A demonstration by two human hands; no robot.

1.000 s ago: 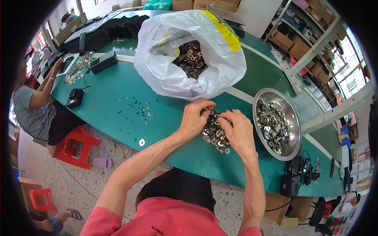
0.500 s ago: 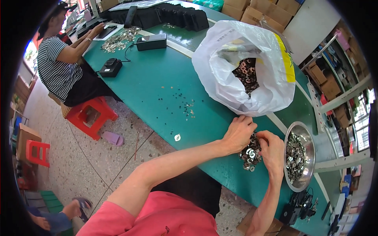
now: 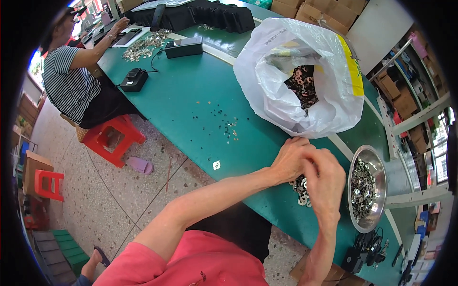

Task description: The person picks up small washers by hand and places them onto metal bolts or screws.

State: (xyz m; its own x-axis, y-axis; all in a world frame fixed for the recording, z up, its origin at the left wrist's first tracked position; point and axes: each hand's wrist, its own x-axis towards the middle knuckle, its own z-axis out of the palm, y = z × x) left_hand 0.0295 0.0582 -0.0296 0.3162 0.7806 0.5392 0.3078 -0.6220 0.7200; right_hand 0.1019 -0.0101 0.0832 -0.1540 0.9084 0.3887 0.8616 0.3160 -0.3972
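My left hand (image 3: 289, 161) is closed near the front of the white sack, its fingertips partly hidden by the other hand. My right hand (image 3: 327, 174) is raised against it, fingers bent and pinched together; whatever they hold is hidden. Under both hands lies a small pile of flat, silvery metal pieces (image 3: 302, 191) with holes, partly covered by my right hand. Just beyond my hands stands the open white woven sack (image 3: 257, 86), with dark and coppery metal pieces (image 3: 303, 86) inside. Right of my hands, a steel bowl (image 3: 383, 178) holds many similar small metal pieces (image 3: 362, 190).
The green table (image 3: 191, 86) carries scattered black and coppery bits (image 3: 224, 123) and one round white piece (image 3: 216, 165). Black adapters and cables (image 3: 365, 250) lie by the bowl. Farther left are a black power unit (image 3: 183, 47) and another person (image 3: 71, 81) on a red stool (image 3: 112, 143).
My right hand has moved up and left from the pile's right side to meet my left hand. The other person's arm has shifted slightly.
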